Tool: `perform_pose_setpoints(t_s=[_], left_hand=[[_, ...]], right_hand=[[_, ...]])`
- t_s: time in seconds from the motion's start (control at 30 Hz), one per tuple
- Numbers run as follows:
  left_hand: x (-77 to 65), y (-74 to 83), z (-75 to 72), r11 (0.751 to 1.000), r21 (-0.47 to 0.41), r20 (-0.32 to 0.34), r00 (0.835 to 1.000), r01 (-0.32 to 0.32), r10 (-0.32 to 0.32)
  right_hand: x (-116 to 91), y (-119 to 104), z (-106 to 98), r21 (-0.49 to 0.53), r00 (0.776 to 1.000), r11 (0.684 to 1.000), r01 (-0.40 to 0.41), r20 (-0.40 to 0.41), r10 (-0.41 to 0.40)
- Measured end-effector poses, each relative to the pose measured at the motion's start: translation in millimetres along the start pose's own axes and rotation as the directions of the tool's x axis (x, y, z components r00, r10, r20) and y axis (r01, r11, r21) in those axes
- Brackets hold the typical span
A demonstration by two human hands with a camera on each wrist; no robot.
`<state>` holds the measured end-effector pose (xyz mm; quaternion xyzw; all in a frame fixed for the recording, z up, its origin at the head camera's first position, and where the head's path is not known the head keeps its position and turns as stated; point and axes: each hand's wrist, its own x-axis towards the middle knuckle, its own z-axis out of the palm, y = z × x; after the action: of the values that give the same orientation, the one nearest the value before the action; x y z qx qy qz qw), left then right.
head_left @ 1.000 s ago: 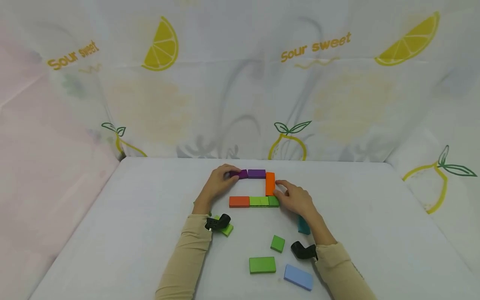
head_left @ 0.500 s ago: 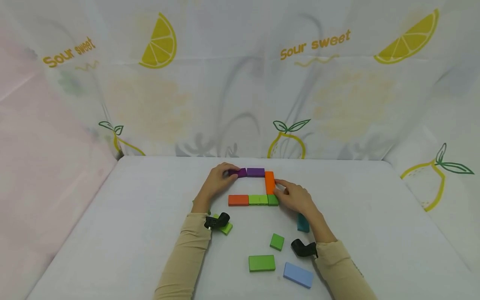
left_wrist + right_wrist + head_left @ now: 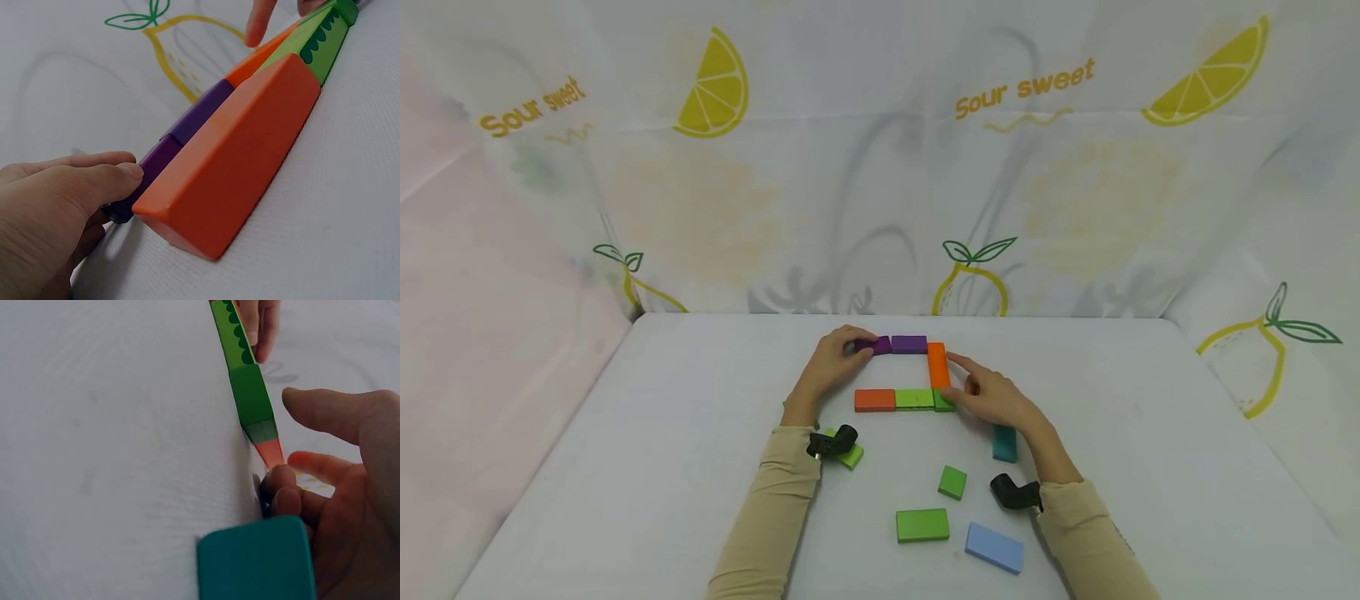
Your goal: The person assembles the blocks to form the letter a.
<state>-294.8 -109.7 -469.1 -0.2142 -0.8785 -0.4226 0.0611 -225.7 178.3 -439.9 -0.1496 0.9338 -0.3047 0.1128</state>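
Note:
In the head view my left hand (image 3: 833,362) grips a dark purple block (image 3: 880,344) between thumb and fingers, at the left end of a purple block (image 3: 909,344). My right hand (image 3: 995,398) has its index fingertip at the right side of an upright orange block (image 3: 937,365), which leans slightly left at its far end. Its thumb lies over the small dark green block (image 3: 941,401), partly covering it. Beside that lie a light green block (image 3: 914,400) and a red-orange block (image 3: 231,156) in one row. The right wrist view shows the other right fingers (image 3: 287,500) curled, holding nothing visible.
A teal block (image 3: 1004,443) lies beneath the right wrist. A lime block (image 3: 852,456) is partly hidden by the left wrist camera. Nearer are a small green block (image 3: 952,482), a larger green block (image 3: 922,526) and a light blue block (image 3: 994,547) on the white table (image 3: 625,467).
The orange block's far end has turned slightly left. My right index finger has straightened along it, and the thumb has moved over the dark green block. The left hand keeps its hold.

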Motion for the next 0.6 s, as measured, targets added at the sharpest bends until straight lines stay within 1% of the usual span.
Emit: perform_pose_setpoints(t_s=[0.1, 0.2, 0.6], left_hand=[[-0.1, -0.6, -0.5, 1.000, -0.001, 0.004, 1.000, 0.008, -0.008], [0.1, -1.0, -0.6, 1.000, -0.001, 0.007, 1.000, 0.007, -0.007], [0.3, -1.0, -0.9, 1.000, -0.003, 0.002, 1.000, -0.002, 0.002]], right_hand=[[-1.4, 2.0, -2.1, 0.025, 0.999, 0.999, 0.034, 0.034, -0.035], [-1.4, 3.1, -2.3, 0.033, 0.998, 0.998, 0.049, 0.040, -0.050], [0.9, 1.8, -0.3, 0.013, 1.000, 0.999, 0.030, 0.005, -0.030]])
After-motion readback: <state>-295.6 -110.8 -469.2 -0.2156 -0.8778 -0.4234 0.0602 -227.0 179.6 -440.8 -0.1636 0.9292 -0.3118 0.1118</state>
